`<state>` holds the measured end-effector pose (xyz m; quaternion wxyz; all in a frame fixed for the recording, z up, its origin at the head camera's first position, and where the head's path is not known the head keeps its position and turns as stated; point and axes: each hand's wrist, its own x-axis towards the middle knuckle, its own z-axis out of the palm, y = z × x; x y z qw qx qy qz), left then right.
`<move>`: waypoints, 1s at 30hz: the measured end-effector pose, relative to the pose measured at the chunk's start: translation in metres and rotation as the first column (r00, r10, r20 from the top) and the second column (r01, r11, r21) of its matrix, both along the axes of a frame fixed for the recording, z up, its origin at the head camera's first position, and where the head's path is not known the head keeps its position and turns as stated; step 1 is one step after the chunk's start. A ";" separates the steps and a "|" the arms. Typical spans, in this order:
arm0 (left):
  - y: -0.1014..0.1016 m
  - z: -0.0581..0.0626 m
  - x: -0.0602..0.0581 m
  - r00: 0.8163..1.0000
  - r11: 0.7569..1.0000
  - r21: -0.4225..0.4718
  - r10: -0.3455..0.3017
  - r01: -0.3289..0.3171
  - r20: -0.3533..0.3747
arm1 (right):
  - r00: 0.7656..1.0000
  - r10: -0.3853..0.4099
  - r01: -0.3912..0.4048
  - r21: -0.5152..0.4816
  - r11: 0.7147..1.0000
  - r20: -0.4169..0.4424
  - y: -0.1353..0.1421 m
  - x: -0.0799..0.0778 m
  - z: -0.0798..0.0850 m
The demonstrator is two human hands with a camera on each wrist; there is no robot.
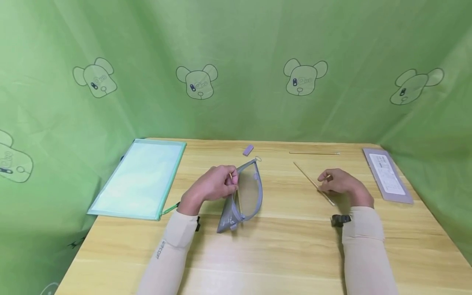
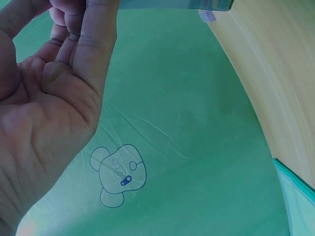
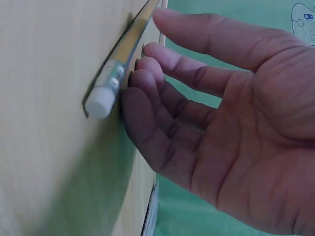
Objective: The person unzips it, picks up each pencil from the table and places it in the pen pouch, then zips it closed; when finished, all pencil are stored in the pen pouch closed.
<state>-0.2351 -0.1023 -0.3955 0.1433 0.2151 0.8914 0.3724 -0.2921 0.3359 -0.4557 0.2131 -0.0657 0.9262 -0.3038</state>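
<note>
In the head view my left hand (image 1: 215, 182) pinches the upper edge of a grey zip pouch (image 1: 229, 217), its mouth gaping to the right. A thin wooden stick-like item (image 1: 239, 200) shows inside the mouth. The left wrist view shows that hand (image 2: 54, 93) with curled fingers and a strip of the pouch (image 2: 174, 4) above. At the right, my other hand (image 1: 339, 182) reaches down to a wooden pencil (image 1: 306, 174) lying slanted on the table. In the right wrist view the thumb and loosely bent fingers of this hand (image 3: 221, 108) are right beside the pencil (image 3: 130, 44), which has a white eraser end.
A second pencil (image 1: 313, 153) lies at the back of the wooden table (image 1: 287, 254), with a small purple eraser (image 1: 248, 150) to its left. A pale teal zip folder (image 1: 138, 178) covers the left side. At the right edge is a flat grey-purple packet (image 1: 387, 174) with a white label.
</note>
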 end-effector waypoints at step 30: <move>0.002 0.000 0.000 1.000 1.000 -0.010 0.002 -0.002 0.001 | 0.987 0.157 -0.157 0.037 0.987 -0.020 -0.077 0.004 0.003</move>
